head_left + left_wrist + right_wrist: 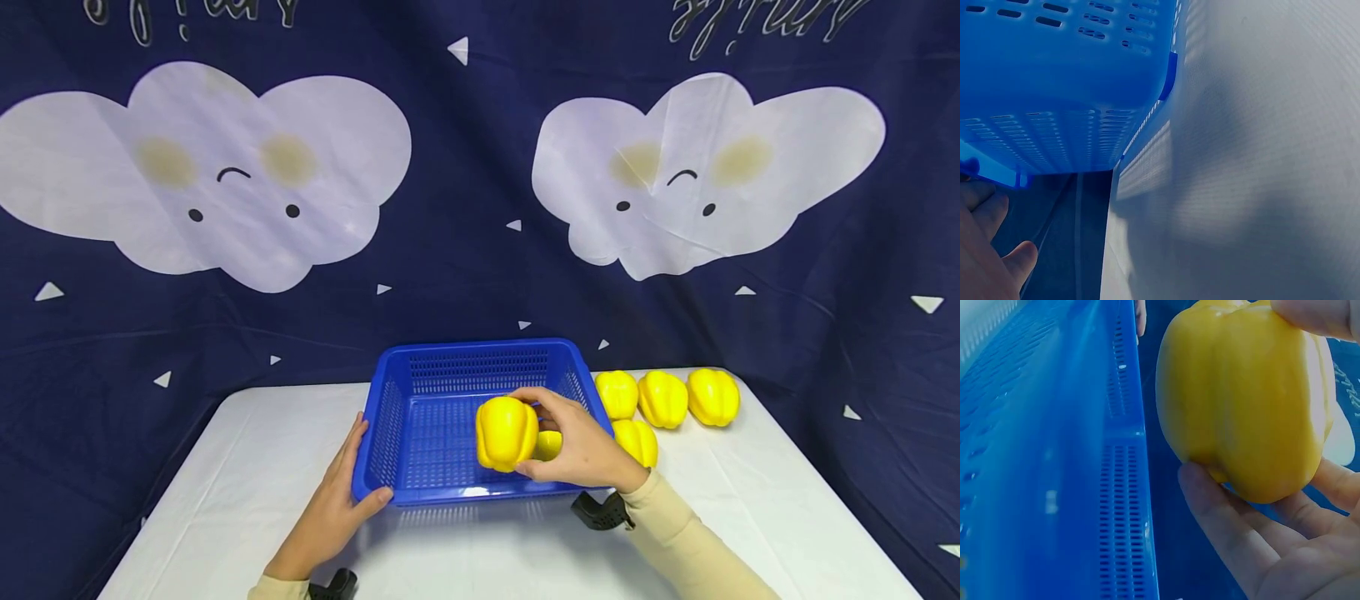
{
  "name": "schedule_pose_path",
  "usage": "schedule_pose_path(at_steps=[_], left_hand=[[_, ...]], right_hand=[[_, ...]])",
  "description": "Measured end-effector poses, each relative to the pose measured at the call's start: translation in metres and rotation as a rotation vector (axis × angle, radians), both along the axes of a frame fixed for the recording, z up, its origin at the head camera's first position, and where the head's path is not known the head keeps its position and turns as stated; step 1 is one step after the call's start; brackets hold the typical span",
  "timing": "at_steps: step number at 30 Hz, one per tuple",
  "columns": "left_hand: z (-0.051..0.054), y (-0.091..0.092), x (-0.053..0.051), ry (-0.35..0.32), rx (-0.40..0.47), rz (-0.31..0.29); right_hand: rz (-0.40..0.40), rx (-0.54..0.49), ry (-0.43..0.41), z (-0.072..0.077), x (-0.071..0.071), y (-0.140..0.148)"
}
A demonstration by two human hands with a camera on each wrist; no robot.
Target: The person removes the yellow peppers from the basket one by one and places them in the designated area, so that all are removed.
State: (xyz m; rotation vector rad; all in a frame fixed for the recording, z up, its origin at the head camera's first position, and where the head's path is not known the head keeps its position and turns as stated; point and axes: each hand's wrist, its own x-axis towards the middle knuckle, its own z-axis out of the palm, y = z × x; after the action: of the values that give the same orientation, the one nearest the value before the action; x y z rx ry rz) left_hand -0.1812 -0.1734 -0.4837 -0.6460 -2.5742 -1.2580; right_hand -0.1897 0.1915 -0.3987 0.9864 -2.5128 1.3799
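Note:
A yellow bell pepper (506, 435) is gripped between the thumb and fingers of my right hand (573, 442), above the blue plastic basket (442, 497). The right wrist view shows this bell pepper (1247, 400) close up, with the basket's wall beside it. Partly hidden behind the right hand, another yellow bell pepper (549, 446) shows at the basket's right side. My left hand (330, 510) rests against the basket's left front corner, fingers extended along the side and thumb at the front rim. In the left wrist view those fingers (991, 215) lie by the rim.
Several more yellow bell peppers (663, 399) stand on the white table (720, 500) just right of the basket. A dark blue cloth (465, 250) with printed clouds hangs behind the table. Both wrists wear black devices (602, 510).

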Motion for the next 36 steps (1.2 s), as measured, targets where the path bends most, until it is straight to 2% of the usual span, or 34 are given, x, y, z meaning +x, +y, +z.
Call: schedule_pose_path(at_steps=[8, 14, 18, 24, 31, 36], left_hand=[[0.0, -0.001, -0.001, -0.001, 0.003, -0.012], [0.0, 0.0, 0.0, -0.005, -0.004, 0.0], [0.001, 0.001, 0.0, -0.01, -0.008, 0.004], [0.0, -0.001, 0.0, -0.004, 0.002, -0.008], [0.0, 0.0, 0.0, 0.006, 0.002, -0.006], [0.001, 0.0, 0.0, -0.009, -0.003, 0.002]], right_hand=[[-0.071, 0.021, 0.019, -0.005, 0.006, 0.018], [-0.142, 0.05, 0.044, -0.006, 0.012, 0.031], [-0.171, 0.035, 0.055, -0.008, 0.017, 0.041], [-0.192, 0.021, 0.059, -0.013, 0.02, 0.054], [-0.178, 0.039, 0.116, -0.013, 0.025, 0.065], [-0.18, 0.011, 0.101, -0.015, 0.029, 0.075]])
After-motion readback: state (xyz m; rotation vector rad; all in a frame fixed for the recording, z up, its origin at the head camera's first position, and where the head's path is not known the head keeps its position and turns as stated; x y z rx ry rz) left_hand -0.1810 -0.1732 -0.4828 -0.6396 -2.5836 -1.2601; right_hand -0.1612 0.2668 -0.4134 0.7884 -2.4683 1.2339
